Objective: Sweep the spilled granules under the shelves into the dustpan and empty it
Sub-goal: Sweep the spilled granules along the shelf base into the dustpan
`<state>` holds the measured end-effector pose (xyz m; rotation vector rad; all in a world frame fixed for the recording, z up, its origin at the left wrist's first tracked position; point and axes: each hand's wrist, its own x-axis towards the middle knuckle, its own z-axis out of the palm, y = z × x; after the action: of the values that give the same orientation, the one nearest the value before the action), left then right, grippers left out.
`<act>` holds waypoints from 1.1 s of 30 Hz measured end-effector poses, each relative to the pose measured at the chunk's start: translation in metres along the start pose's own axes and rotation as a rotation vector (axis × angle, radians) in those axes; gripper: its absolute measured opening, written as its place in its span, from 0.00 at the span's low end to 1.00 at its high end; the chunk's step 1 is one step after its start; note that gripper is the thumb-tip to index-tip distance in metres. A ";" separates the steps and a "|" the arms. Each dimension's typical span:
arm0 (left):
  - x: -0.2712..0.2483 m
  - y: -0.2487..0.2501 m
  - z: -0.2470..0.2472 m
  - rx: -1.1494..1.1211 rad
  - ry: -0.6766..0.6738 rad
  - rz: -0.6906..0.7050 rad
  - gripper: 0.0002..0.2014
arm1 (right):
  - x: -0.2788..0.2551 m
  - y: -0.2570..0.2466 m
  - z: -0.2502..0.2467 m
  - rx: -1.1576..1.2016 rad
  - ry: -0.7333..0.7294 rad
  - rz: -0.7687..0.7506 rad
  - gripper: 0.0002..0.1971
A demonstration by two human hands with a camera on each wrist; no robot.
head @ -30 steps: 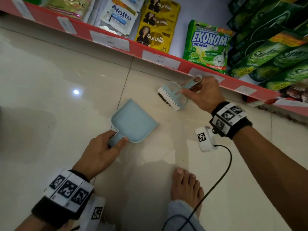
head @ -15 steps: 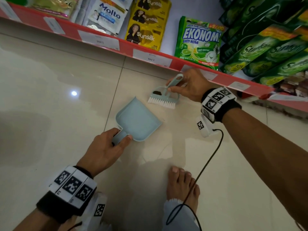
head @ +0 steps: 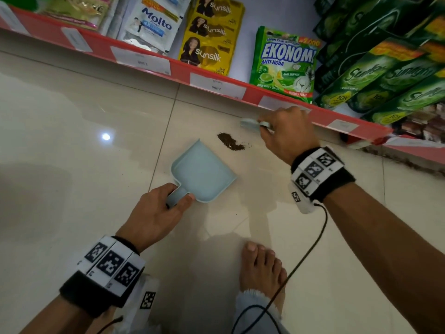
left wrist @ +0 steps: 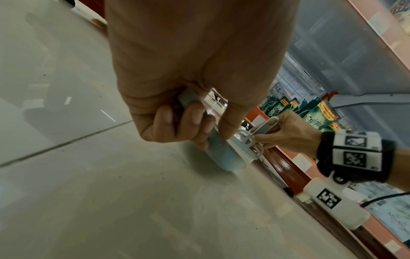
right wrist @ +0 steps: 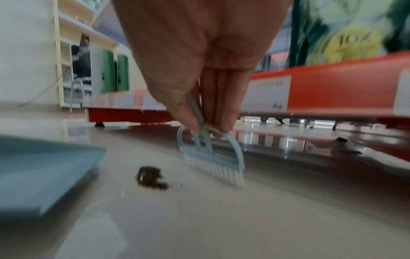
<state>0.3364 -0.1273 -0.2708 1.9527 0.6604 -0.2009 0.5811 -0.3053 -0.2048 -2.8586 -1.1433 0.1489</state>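
A pale blue dustpan (head: 204, 169) lies flat on the tiled floor, and my left hand (head: 166, 208) grips its short handle (left wrist: 188, 99). A small dark pile of granules (head: 230, 141) sits on the tile just beyond the pan's open edge. My right hand (head: 286, 133) pinches the handle of a small blue brush (right wrist: 210, 156) with white bristles, held low to the right of the pile, close under the red shelf edge (head: 356, 121). In the right wrist view the bristles (right wrist: 217, 171) stand just right of the granules (right wrist: 150, 178), with the dustpan (right wrist: 44, 166) at the left.
A low red shelf with price tags runs across the back, stocked with Molto (head: 154, 22), Sunsilk (head: 209, 37), Ekonomi (head: 284, 61) and green Sunlight packs (head: 385, 75). My bare foot (head: 262, 268) and a black cable (head: 301, 259) lie on the floor behind the dustpan.
My right hand has carried the brush to the right toward the shelf edge, uncovering a dark pile of granules in front of the dustpan. The left hand stays on the dustpan handle.
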 end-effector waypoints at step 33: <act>-0.003 -0.004 -0.016 0.049 0.032 -0.077 0.21 | -0.016 0.038 0.004 0.266 -0.079 -0.342 0.13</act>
<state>0.3294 -0.1130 -0.2652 1.9827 0.7583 -0.2356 0.5951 -0.3436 -0.2116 -2.4087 -1.4805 0.3669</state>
